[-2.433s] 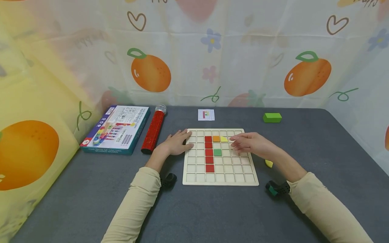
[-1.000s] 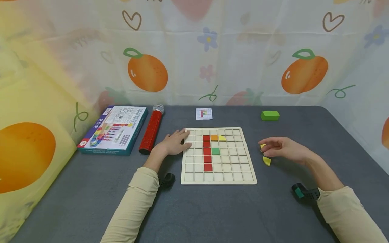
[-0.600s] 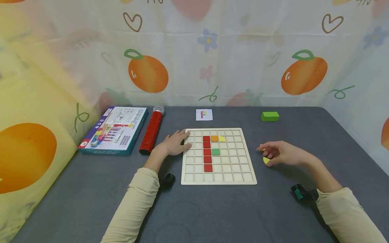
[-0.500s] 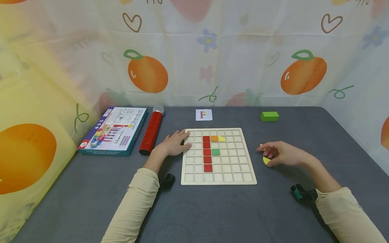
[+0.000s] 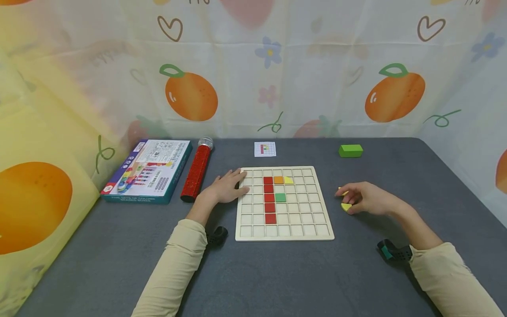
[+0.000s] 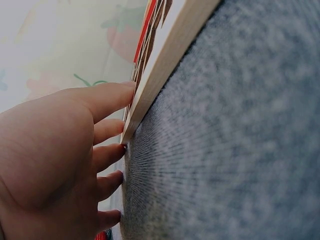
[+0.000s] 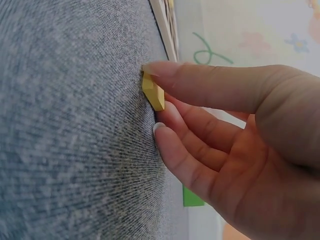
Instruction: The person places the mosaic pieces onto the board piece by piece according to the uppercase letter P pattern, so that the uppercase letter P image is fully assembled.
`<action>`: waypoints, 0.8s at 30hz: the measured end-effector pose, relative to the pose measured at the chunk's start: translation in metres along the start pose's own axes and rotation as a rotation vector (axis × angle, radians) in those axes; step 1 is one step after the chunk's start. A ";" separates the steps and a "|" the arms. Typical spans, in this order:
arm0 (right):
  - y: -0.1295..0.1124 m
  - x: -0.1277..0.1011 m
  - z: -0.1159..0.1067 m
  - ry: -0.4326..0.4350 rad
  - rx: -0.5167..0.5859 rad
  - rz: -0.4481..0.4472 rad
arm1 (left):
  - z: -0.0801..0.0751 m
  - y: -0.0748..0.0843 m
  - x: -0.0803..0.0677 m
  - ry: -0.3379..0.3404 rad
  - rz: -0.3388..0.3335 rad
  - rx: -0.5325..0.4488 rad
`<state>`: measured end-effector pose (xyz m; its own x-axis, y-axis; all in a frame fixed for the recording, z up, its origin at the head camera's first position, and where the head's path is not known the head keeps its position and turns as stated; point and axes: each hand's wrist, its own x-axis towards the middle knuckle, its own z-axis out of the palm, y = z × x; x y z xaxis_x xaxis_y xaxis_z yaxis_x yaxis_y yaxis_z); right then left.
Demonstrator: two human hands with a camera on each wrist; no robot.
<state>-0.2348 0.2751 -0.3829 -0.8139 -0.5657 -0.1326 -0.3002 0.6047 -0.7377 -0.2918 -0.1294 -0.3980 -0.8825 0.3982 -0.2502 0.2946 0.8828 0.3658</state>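
Observation:
A pale wooden grid board (image 5: 285, 240) lies flat in the middle of the table. Set in its cells are several red squares (image 5: 268, 189), an orange square (image 5: 278, 180), a yellow piece with a rounded corner (image 5: 288, 180) and a green square (image 5: 280, 197). My left hand (image 5: 225, 188) rests with extended fingers at the board's upper left edge, its thumb touching the rim. Right of the board, my right hand (image 5: 370, 200) pinches a small yellow quarter-round piece (image 7: 153, 92) between thumb and fingers at the table surface. A second yellow piece (image 5: 341, 190) is mostly hidden under the index finger.
A green block (image 5: 350, 151) sits at the back right. Behind the board lies a small pattern card (image 5: 265, 149). A red microphone (image 5: 196, 171) and a boxed set (image 5: 148, 171) lie at the left, close to my left hand. A printed cloth hangs behind the table.
My right hand has gone from over the board to the yellow pieces at the right. Lately the pinched piece has turned and shifted slightly away from me. My left hand stays on the board.

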 end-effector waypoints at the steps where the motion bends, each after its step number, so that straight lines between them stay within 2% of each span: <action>1: 0.000 0.000 0.000 0.002 -0.001 0.002 | 0.000 0.000 0.000 -0.002 -0.003 -0.001; 8: 0.001 0.000 0.001 0.026 -0.060 -0.002 | 0.001 -0.001 0.001 -0.004 -0.001 -0.004; 14: 0.001 0.001 0.001 0.102 -0.161 -0.006 | 0.000 -0.002 0.000 -0.003 0.005 -0.001; 20: -0.001 0.003 0.002 0.180 -0.136 0.048 | 0.000 -0.001 0.000 -0.001 0.007 -0.005; 24: -0.001 0.004 0.003 0.232 -0.154 0.025 | 0.000 -0.001 0.000 0.001 0.006 -0.006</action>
<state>-0.2365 0.2701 -0.3845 -0.9089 -0.4166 0.0185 -0.3358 0.7050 -0.6247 -0.2926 -0.1303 -0.3986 -0.8813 0.4028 -0.2473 0.2972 0.8790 0.3728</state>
